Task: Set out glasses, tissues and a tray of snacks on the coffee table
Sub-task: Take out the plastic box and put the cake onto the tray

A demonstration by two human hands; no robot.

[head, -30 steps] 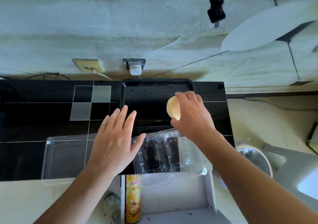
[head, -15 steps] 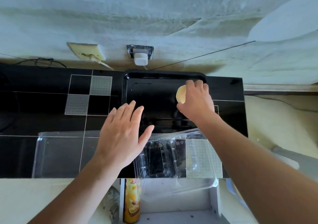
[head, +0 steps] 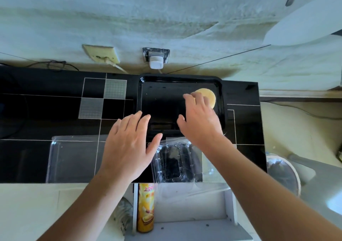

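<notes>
While both hands hang over the black table [head: 46, 107], things lie like this:

Tray: a black tray [head: 161, 100] sits at the back of the table, against the wall.
Snack: a round yellow snack [head: 210, 97] lies flat in the tray's far right corner.
Right hand: the right hand [head: 200, 120] reaches over the tray, fingers spread and relaxed; its fingertips [head: 199, 97] overlap the snack's left edge, and whether they touch it cannot be told. Its grip has hold of nothing.
Left hand: the left hand [head: 129, 144] hovers palm down, fingers straight and slack, over the tray's near edge.
Clear packaging: an empty clear snack container [head: 175, 161] lies near the table's front edge, just beside a flat clear lid [head: 74, 159] on its left.
Below the table: a yellow chip can [head: 146, 207] stands upright on a white shelf [head: 190, 229].
</notes>
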